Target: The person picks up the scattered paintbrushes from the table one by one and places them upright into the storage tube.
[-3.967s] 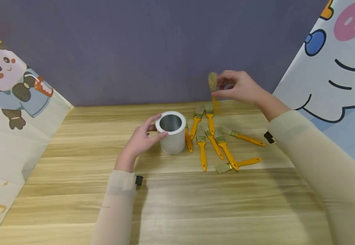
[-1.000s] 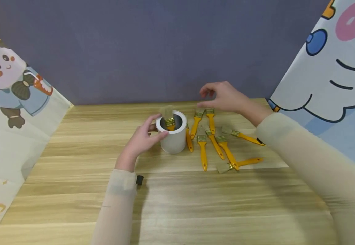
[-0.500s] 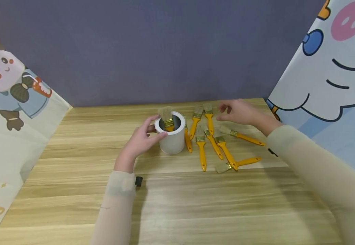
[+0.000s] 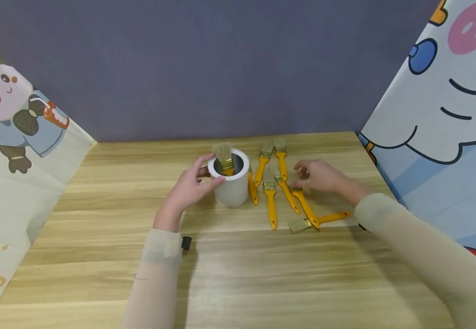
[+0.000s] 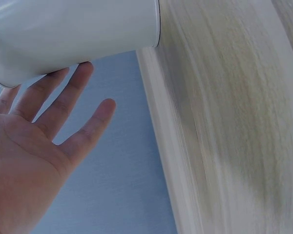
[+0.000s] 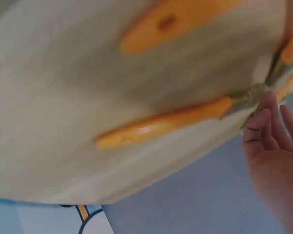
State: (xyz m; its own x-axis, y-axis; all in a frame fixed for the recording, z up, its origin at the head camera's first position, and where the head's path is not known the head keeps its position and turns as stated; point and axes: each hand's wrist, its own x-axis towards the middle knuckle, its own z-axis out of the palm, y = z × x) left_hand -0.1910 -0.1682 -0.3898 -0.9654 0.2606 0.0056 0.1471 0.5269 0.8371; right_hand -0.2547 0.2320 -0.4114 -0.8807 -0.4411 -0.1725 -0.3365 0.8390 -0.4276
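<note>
My left hand [image 4: 186, 187] holds a white can [image 4: 231, 192] by its upper part, thumb at the near rim. In the left wrist view some fingertips touch the can's side [image 5: 83, 29], with one finger standing apart. A paintbrush [image 4: 225, 160] leans inside the can, bristles up. My right hand [image 4: 320, 176] is low over the right of the loose paintbrushes, thumb and fingers bent with a gap between. In the right wrist view its fingertips are at the bristle end of a yellow-handled paintbrush [image 6: 171, 122]; whether they touch it is unclear.
Several more yellow-handled paintbrushes lie right of the can, among them one paintbrush [image 4: 271, 205] pointing towards me and another [image 4: 332, 217] crossed under its neighbour. A dark blue-grey wall [image 4: 221, 68] bounds the wooden table [image 4: 119, 183] behind. Cartoon-printed panels [image 4: 439, 91] stand at both sides.
The paintbrush earlier lifted by my right hand is now in the can, let go. Since then that hand has moved right and down to the loose paintbrushes. The left hand stays at the can.
</note>
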